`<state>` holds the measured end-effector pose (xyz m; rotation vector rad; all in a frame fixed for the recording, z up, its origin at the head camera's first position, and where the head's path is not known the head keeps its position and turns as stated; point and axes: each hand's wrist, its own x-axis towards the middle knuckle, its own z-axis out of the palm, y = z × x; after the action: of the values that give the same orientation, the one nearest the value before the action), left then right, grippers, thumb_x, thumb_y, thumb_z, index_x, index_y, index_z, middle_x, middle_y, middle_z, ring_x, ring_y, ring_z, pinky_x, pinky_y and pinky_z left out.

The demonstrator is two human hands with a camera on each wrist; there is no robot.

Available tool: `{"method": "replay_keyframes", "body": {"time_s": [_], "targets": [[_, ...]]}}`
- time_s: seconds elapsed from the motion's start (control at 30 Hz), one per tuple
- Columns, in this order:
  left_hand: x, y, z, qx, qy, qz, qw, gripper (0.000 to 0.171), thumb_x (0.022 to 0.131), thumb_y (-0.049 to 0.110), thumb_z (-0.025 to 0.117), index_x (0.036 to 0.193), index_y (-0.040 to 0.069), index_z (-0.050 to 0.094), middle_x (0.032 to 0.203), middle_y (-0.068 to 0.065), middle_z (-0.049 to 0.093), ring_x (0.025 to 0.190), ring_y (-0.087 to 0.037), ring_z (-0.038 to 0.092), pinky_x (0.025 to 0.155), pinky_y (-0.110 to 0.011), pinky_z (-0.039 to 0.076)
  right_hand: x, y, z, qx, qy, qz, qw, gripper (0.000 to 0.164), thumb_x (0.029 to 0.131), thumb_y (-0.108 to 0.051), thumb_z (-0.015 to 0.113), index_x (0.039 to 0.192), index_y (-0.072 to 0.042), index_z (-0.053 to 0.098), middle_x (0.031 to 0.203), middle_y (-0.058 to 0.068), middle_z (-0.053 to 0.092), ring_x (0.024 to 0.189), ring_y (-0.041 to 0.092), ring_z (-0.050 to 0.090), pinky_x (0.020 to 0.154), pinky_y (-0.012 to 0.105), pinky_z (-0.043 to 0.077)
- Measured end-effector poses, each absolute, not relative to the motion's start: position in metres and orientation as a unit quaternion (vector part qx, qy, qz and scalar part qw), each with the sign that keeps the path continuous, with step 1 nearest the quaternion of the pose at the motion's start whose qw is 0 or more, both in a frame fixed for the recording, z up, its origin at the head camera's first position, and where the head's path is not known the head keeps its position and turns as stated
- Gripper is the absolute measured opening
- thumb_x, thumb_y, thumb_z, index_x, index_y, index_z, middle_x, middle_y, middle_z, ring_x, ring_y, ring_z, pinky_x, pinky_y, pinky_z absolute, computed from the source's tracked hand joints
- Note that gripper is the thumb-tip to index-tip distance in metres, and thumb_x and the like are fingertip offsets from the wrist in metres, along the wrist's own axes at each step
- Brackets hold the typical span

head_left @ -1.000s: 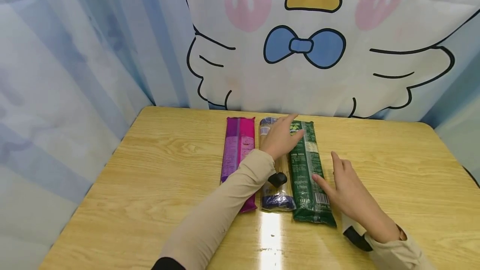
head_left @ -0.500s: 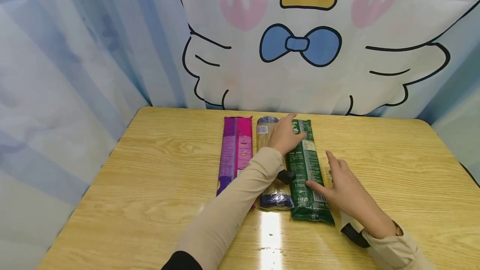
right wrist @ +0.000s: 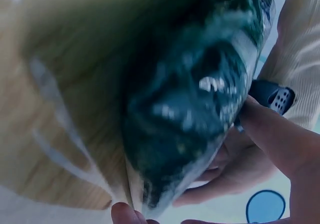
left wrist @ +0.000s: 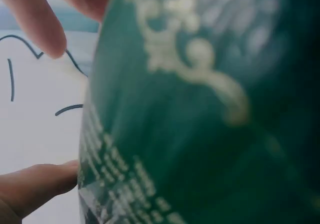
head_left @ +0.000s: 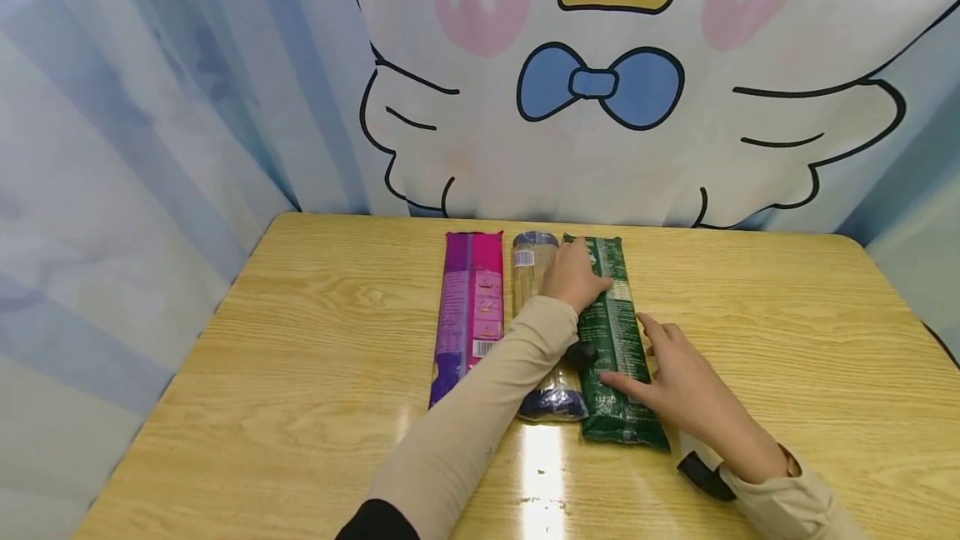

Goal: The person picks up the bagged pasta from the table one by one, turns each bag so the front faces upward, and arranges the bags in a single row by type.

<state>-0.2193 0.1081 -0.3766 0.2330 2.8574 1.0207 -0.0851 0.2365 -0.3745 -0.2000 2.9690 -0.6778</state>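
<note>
A green spaghetti packet [head_left: 611, 323] lies lengthwise on the table, the rightmost of three packets. My left hand [head_left: 573, 277] grips its far part, fingers curled down at the left edge and thumb on top. In the left wrist view the thumb [left wrist: 45, 181] touches the green wrapper. My right hand [head_left: 686, 377] holds the near part, thumb across the top and fingers along the right edge. Beside it in the right wrist view, fingertips [right wrist: 125, 214] sit low by the packet's side. Under my left forearm lies a clear packet of noodles [head_left: 551, 402] with blue ends.
Left of the clear packet lies a pink and purple packet [head_left: 472, 298], its near end hidden by my left sleeve [head_left: 480, 415]. The wooden table [head_left: 315, 340] ends at the back against a printed curtain [head_left: 600, 165].
My left hand has shifted right from above the clear packet to the green one, its fingers curling down. My right hand has moved slightly left, its thumb further over the green packet.
</note>
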Motion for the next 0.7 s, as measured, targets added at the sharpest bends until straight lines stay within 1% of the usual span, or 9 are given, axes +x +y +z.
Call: {"method": "replay_keyframes", "body": {"time_s": [0.1, 0.13, 0.2, 0.3, 0.4, 0.5, 0.57, 0.7], "targets": [[-0.2205, 0.1084, -0.3776, 0.085, 0.943, 0.320, 0.040, 0.043, 0.087, 0.034, 0.078, 0.120, 0.009, 0.066, 0.111, -0.006, 0.068, 0.091, -0.019, 0.066, 0.067, -0.029, 0.056, -0.0847, 0.2339, -0.3749, -0.068, 0.973, -0.213, 0.050, 0.106, 0.082, -0.067, 0.069, 0.148, 0.008, 0.034, 0.126, 0.033, 0.051, 0.098, 0.039, 0.062, 0.077, 0.054, 0.055], [-0.2208, 0.1082, -0.3781, 0.088, 0.944, 0.315, 0.036, 0.040, 0.087, 0.035, 0.078, 0.116, 0.010, 0.068, 0.107, -0.005, 0.069, 0.087, -0.018, 0.066, 0.064, -0.028, 0.055, -0.0846, 0.2333, -0.3751, -0.068, 0.974, -0.210, 0.051, 0.105, 0.081, -0.067, 0.069, 0.147, 0.008, 0.036, 0.129, 0.034, 0.050, 0.101, 0.041, 0.061, 0.078, 0.055, 0.055], [-0.2213, 0.1078, -0.3789, 0.094, 0.945, 0.311, 0.034, 0.040, 0.086, 0.036, 0.079, 0.115, 0.010, 0.069, 0.103, -0.004, 0.070, 0.084, -0.017, 0.066, 0.062, -0.027, 0.054, -0.0844, 0.2325, -0.3753, -0.066, 0.976, -0.203, 0.051, 0.104, 0.080, -0.067, 0.070, 0.145, 0.008, 0.040, 0.133, 0.036, 0.048, 0.105, 0.045, 0.060, 0.081, 0.058, 0.054], [-0.2212, 0.1073, -0.3796, 0.095, 0.946, 0.309, 0.034, 0.048, 0.086, 0.038, 0.079, 0.124, 0.011, 0.067, 0.108, -0.003, 0.071, 0.088, -0.018, 0.068, 0.068, -0.028, 0.058, -0.0846, 0.2321, -0.3748, -0.065, 0.976, -0.202, 0.051, 0.101, 0.080, -0.064, 0.072, 0.144, 0.008, 0.042, 0.132, 0.036, 0.049, 0.107, 0.047, 0.059, 0.082, 0.058, 0.054], [-0.2210, 0.1072, -0.3798, 0.087, 0.945, 0.313, 0.037, 0.057, 0.084, 0.040, 0.079, 0.132, 0.014, 0.063, 0.118, -0.003, 0.070, 0.097, -0.019, 0.068, 0.078, -0.031, 0.059, -0.0858, 0.2321, -0.3727, -0.065, 0.974, -0.206, 0.063, 0.102, 0.080, -0.061, 0.074, 0.145, 0.009, 0.039, 0.132, 0.038, 0.048, 0.105, 0.048, 0.059, 0.081, 0.059, 0.054], [-0.2212, 0.1067, -0.3803, 0.078, 0.944, 0.317, 0.039, 0.061, 0.084, 0.042, 0.079, 0.136, 0.016, 0.061, 0.124, -0.002, 0.068, 0.103, -0.020, 0.067, 0.084, -0.033, 0.059, -0.0878, 0.2328, -0.3706, -0.069, 0.972, -0.209, 0.080, 0.104, 0.080, -0.061, 0.074, 0.147, 0.009, 0.035, 0.133, 0.041, 0.045, 0.107, 0.051, 0.058, 0.081, 0.060, 0.053], [-0.2211, 0.1069, -0.3804, 0.076, 0.945, 0.316, 0.039, 0.061, 0.084, 0.042, 0.079, 0.136, 0.016, 0.061, 0.125, -0.002, 0.068, 0.105, -0.020, 0.066, 0.086, -0.034, 0.059, -0.0893, 0.2338, -0.3703, -0.071, 0.971, -0.212, 0.088, 0.105, 0.080, -0.060, 0.074, 0.147, 0.010, 0.033, 0.134, 0.042, 0.044, 0.111, 0.054, 0.055, 0.082, 0.062, 0.052], [-0.2190, 0.1102, -0.3802, 0.080, 0.943, 0.322, 0.039, 0.055, 0.086, 0.038, 0.078, 0.133, 0.015, 0.063, 0.120, -0.002, 0.069, 0.102, -0.020, 0.067, 0.082, -0.033, 0.059, -0.0909, 0.2352, -0.3709, -0.073, 0.967, -0.225, 0.093, 0.101, 0.082, -0.053, 0.076, 0.146, 0.011, 0.032, 0.136, 0.042, 0.044, 0.119, 0.056, 0.049, 0.088, 0.065, 0.049]]}}
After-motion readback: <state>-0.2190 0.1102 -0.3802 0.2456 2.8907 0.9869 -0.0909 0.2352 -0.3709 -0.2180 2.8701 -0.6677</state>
